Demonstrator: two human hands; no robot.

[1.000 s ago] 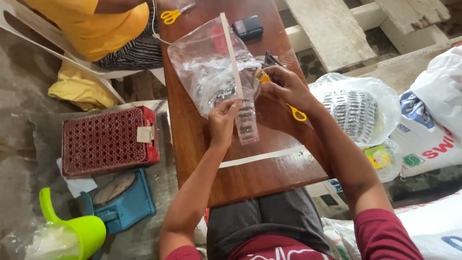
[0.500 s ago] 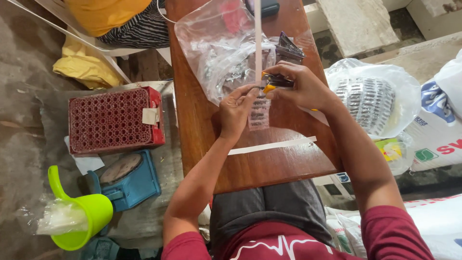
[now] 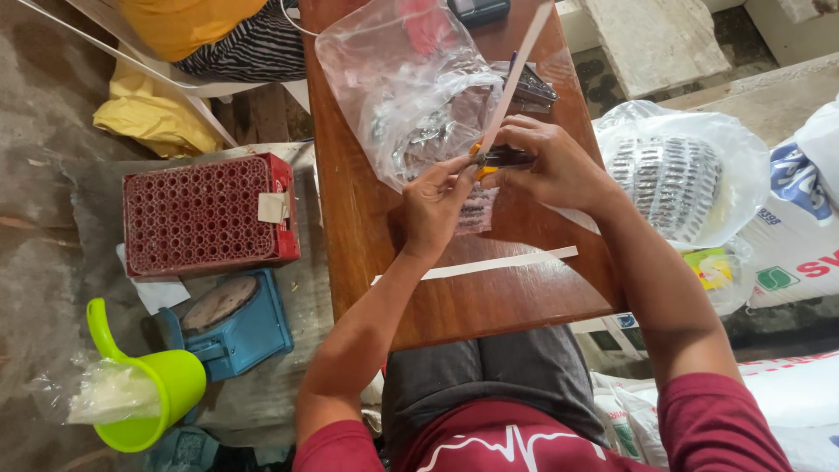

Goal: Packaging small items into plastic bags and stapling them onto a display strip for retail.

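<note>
My left hand (image 3: 435, 205) pinches the top of a small clear packet (image 3: 476, 212) filled with small metal pieces, just above the brown wooden table (image 3: 367, 236). My right hand (image 3: 551, 166) grips yellow-handled scissors (image 3: 500, 158) at the packet's upper edge, right against my left fingers. A long white strip (image 3: 517, 74) rises from between my hands toward the far edge. Behind them lies a large clear plastic bag (image 3: 402, 79) holding more metal pieces.
A second white strip (image 3: 498, 263) lies across the table near me. A dark tool (image 3: 531, 87) sits behind my right hand. Left on the floor: red crate (image 3: 205, 214), blue scale (image 3: 232, 323), green jug (image 3: 162, 385). White bag (image 3: 677, 175) and sacks (image 3: 791, 253) at right. A seated person (image 3: 205, 26) is opposite.
My hands have come together at the top of the small packet, and the scissors now sit at its edge. The white strip has swung more upright.
</note>
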